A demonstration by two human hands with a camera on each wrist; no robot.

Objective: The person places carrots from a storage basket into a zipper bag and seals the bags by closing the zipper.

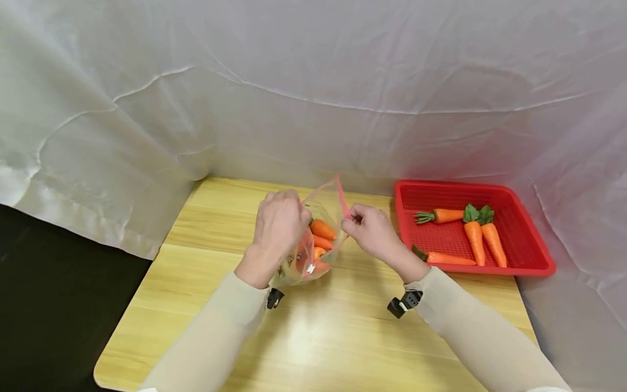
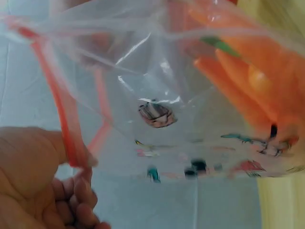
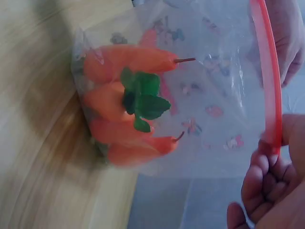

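I have both grips on the clear bag (image 1: 293, 279), so the relation I steer by is how its mouth lies between them. My left grip (image 1: 281, 220) pinches one side of the pink zip strip (image 1: 342, 197), thumb against fingers; my right grip (image 1: 372, 228) pinches the other side in the same way. The mouth stands parted between them, its long axis running from a far peak to the near corner, where the white slider (image 1: 310, 269) sits. As I judge it, that slider lies nearer the left grip than the right, off toward my own side of the bag.

The orange vegetables (image 1: 322, 228) inside lie low, below both grips and well apart from the strip; the right wrist view shows thin stems on two of them pointing toward the mouth, with green leaves among them. The bag's base appears to rest on the table (image 1: 196, 294).

The red basket (image 1: 549, 265) is off to the right, clearly nearer my right grip. Of its four carrots, two (image 1: 473, 243) (image 1: 495, 245) point toward me, leaves at the far end; the other two (image 1: 448, 216) (image 1: 450, 259) lie crosswise, tops toward the bag.
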